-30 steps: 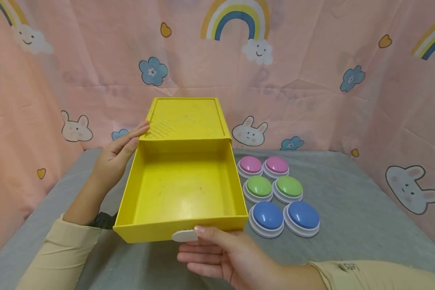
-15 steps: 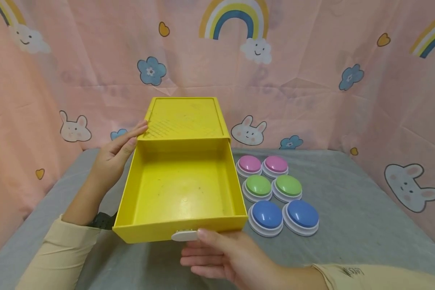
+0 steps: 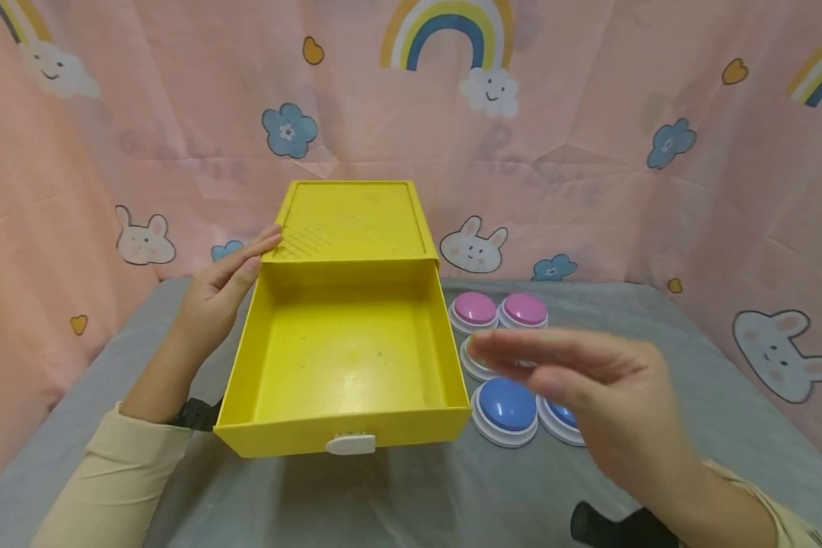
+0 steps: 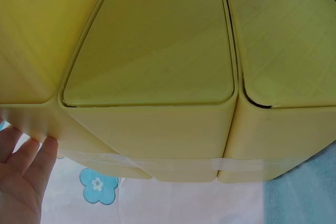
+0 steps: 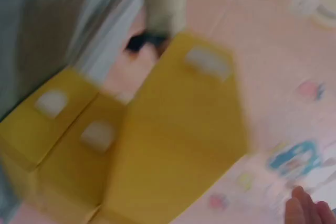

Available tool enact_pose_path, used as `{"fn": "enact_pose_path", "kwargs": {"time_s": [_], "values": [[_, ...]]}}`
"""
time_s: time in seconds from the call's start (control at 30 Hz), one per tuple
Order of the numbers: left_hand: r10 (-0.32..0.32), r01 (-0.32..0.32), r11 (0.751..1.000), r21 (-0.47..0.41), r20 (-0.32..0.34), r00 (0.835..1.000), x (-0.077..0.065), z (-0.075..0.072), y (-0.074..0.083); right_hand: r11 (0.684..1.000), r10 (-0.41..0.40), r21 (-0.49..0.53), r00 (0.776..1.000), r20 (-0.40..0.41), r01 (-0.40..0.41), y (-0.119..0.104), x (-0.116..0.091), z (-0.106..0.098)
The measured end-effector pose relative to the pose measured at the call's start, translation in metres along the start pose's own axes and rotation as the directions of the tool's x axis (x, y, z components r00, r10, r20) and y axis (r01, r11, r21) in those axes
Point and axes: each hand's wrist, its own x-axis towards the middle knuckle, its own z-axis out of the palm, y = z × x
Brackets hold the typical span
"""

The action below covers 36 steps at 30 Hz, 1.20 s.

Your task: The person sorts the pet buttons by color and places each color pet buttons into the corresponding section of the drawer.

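A yellow drawer unit (image 3: 352, 221) stands on the grey cloth, its top drawer (image 3: 345, 342) pulled far out with nothing inside. On that drawer's front is a white handle (image 3: 352, 444). My left hand (image 3: 215, 304) rests against the unit's upper left side, fingers extended. In the left wrist view two lower drawers (image 4: 152, 40) are closed. My right hand (image 3: 610, 388), fingers straight and holding nothing, hovers right of the drawer over the round push buttons. It covers most of the green pair and part of the right blue button (image 3: 565, 417). The left blue button (image 3: 507, 403) shows fully.
Two pink push buttons (image 3: 475, 307) on white bases sit at the back of the group. Grey cloth (image 3: 699, 411) covers the table. Behind and at both sides hangs a pink curtain (image 3: 383, 122) with rainbows and rabbits. The right wrist view is blurred.
My right hand has let go of the white handle and moved right and up, over the buttons. The left hand and the pulled-out drawer stay as they were.
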Motion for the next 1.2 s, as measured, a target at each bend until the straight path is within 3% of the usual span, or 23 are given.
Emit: {"fn": "enact_pose_path", "kwargs": {"time_s": [0.07, 0.13, 0.2, 0.37, 0.53, 0.87, 1.2], "values": [[0.002, -0.002, 1.000, 0.003, -0.004, 1.000, 0.000, -0.001, 0.000, 0.982, 0.073, -0.161, 0.982, -0.177, -0.102, -0.040, 0.029, 0.014], [0.002, -0.002, 1.000, 0.016, -0.004, 1.000, -0.001, -0.001, 0.001, 0.938, 0.150, -0.264, 0.948, -0.279, -0.226, -0.038, 0.051, 0.013], [-0.001, 0.001, 1.000, 0.031, -0.004, 1.000, -0.002, -0.002, 0.001, 0.893, 0.217, -0.318, 0.924, -0.313, -0.318, -0.023, 0.070, 0.003], [-0.002, 0.002, 0.999, 0.034, -0.008, 1.000, -0.003, -0.002, 0.000, 0.841, 0.362, -0.319, 0.893, -0.269, -0.437, 0.023, 0.105, -0.031], [0.009, -0.009, 1.000, 0.023, -0.012, 1.000, -0.002, -0.001, 0.000, 0.805, 0.438, -0.350, 0.877, -0.195, -0.480, 0.054, 0.122, -0.048], [0.017, -0.017, 0.999, 0.043, -0.014, 1.000, -0.002, -0.001, 0.000, 0.784, 0.503, -0.367, 0.859, -0.094, -0.500, 0.095, 0.133, -0.066], [0.026, -0.026, 0.999, 0.027, -0.012, 1.000, -0.001, 0.002, -0.001, 0.766, 0.524, -0.371, 0.844, -0.114, -0.526, 0.123, 0.134, -0.074]]}}
